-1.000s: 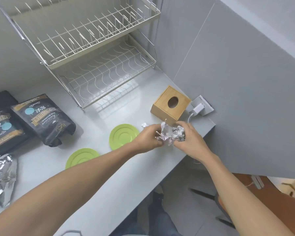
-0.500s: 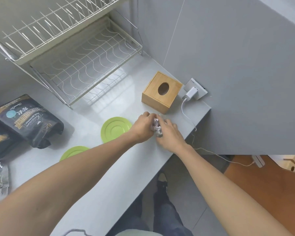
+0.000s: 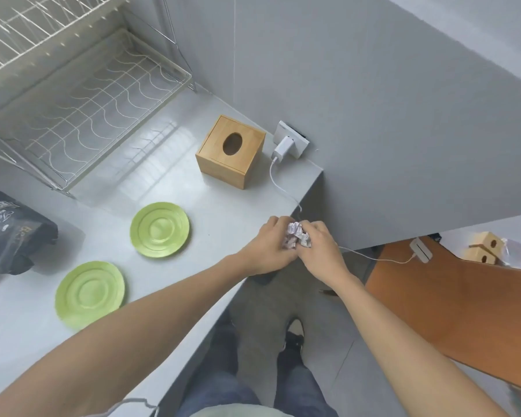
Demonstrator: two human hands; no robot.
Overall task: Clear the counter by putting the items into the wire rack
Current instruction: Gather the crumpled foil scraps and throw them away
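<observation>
Head view: crumpled wrapper [image 3: 297, 238], seemingly foil, pinched between left hand [image 3: 268, 248] and right hand [image 3: 322, 248].

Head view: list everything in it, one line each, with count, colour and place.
rack: one, white wire, two tiers, back left of the counter, nothing in it
counter: one, pale grey, along the wall
plates: two, green, flat on the counter in front of the rack
tissue box: one, wooden, oval hole on top, near the wall
charger: one, white, plugged into the socket beside the box
cable: one, white, from the charger over the counter edge
bag: one, black, left edge of the counter
foil ball: one, silver, crumpled, between both hands at the counter edge
left hand: gripping the foil
right hand: gripping the foil
</observation>
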